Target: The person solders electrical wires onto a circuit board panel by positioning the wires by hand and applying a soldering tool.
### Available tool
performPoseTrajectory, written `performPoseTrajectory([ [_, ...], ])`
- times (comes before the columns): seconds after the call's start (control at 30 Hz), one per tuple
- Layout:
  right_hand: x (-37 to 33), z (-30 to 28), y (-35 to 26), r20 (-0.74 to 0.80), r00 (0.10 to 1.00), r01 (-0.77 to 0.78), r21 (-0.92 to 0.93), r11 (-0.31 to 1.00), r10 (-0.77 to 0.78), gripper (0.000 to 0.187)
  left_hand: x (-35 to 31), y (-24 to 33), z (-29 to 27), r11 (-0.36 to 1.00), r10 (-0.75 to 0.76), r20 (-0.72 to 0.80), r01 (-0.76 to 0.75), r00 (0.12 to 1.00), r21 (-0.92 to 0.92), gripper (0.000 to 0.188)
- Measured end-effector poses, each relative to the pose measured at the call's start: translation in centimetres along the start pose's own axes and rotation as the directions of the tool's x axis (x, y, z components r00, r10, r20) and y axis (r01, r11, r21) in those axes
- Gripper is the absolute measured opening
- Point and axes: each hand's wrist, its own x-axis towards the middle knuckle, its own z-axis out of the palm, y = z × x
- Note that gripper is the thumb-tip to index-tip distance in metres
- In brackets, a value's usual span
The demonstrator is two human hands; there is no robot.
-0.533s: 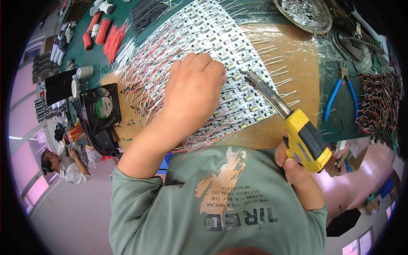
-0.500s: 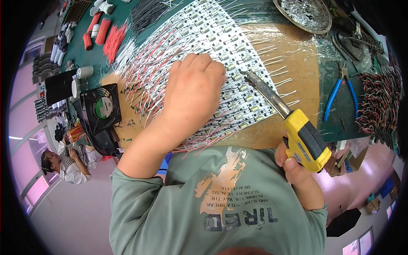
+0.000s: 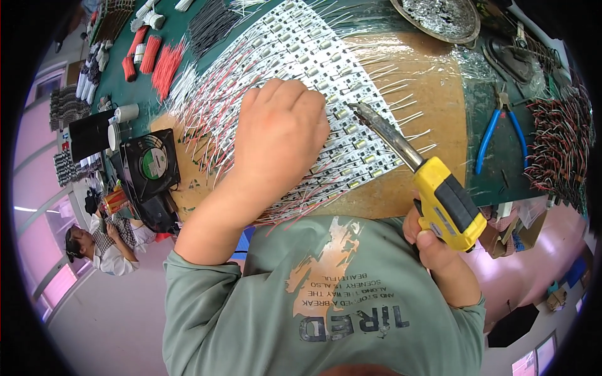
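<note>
A white panel of small circuit boards (image 3: 313, 47) lies at a slant in front of me, with red and white wires (image 3: 216, 113) fanning off its left side and pale wires along its right edge. My left hand (image 3: 279, 128) is closed, knuckles up, over the middle of the panel; its fingertips and anything in them are hidden. My right hand (image 3: 429, 241) grips the handle of a yellow and black soldering gun (image 3: 448, 203). The gun's dark metal tip points up and left, over the panel just right of my left hand; contact cannot be made out.
Under the panel is a brown board (image 3: 433, 81) on a green table. Blue-handled pliers (image 3: 503, 111) and a wire pile (image 3: 561, 144) lie right. A round metal dish (image 3: 470, 37) stands far right. Left are a black fan (image 3: 150, 163) and red wire bundles (image 3: 166, 67). Another person (image 3: 113, 244) sits beyond.
The whole view has shifted slightly, with the table things a little further left. Both hands and the soldering gun keep nearly the same places over the panel.
</note>
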Motion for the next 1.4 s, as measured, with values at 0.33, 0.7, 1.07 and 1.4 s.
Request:
performPoseTrajectory([
  [0.33, -1.2, -0.9, 0.2, 0.048, 0.998, 0.043, -0.249, 0.968, -0.031, 0.016, -2.3, 0.4, 0.0, 0.975, 0.167, 0.025, -0.161, 0.986, -0.156, 0.018],
  [0.7, -2.6, -1.3, 1.5, 0.091, 0.996, 0.051, -0.551, 0.833, 0.0, 0.019, -3.1, 0.4, 1.0, 0.974, 0.2, 0.021, -0.196, 0.98, -0.116, 0.023],
  [1.07, -2.8, -1.1, 2.6, 0.061, 0.996, 0.092, -0.536, 0.839, -0.07, 0.02, -3.0, 0.3, 1.2, 0.969, 0.229, 0.013, -0.227, 0.973, -0.097, 0.021],
  [1.4, -2.5, -0.8, 2.3, 0.047, 0.999, 0.047, -0.499, 0.865, -0.028, 0.022, -2.7, 0.6, 0.9, 0.968, 0.239, 0.033, -0.236, 0.97, -0.089, 0.018],
])
